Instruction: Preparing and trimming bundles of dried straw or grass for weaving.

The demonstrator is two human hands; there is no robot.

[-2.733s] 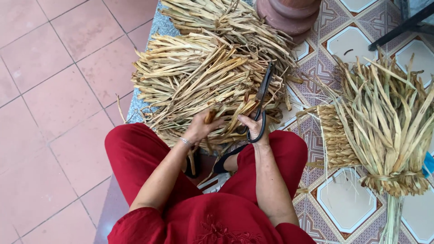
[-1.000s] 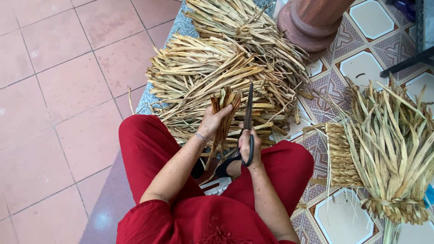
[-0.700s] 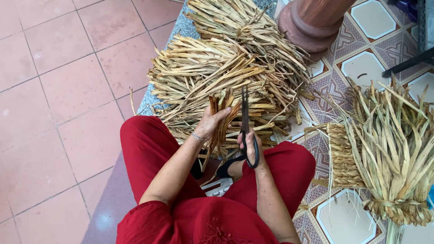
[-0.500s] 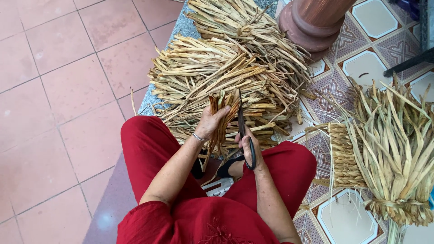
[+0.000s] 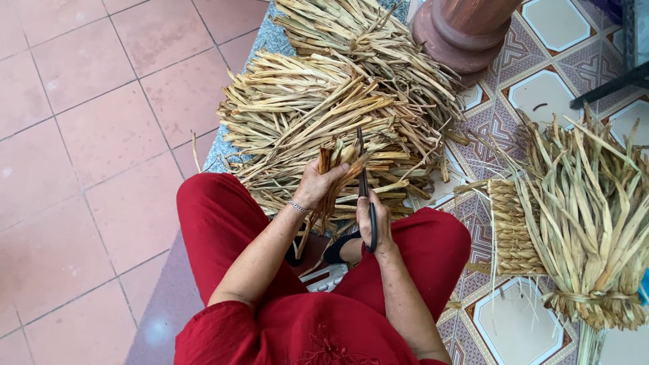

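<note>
My left hand (image 5: pixel 316 184) grips a small bundle of dried straw-coloured stalks (image 5: pixel 340 157), held upright over my lap. My right hand (image 5: pixel 374 220) holds black scissors (image 5: pixel 365 186) by the handles, blades pointing up and set against the bundle's right side near its top. Both hands sit just in front of a big pile of dried stalks (image 5: pixel 318 108) on the floor. My legs are in red trousers (image 5: pixel 216 216).
A second heap of stalks (image 5: pixel 358 27) lies farther back. A partly woven straw piece with loose ends (image 5: pixel 574 216) lies to the right on patterned tiles. A brown round column base (image 5: pixel 463 34) stands behind it. Plain pink tiles (image 5: pixel 88 135) spread to the left.
The scissors have swung from tilted right to upright and closed in on the bundle. My left hand has lifted the bundle slightly; the view has shifted a little.
</note>
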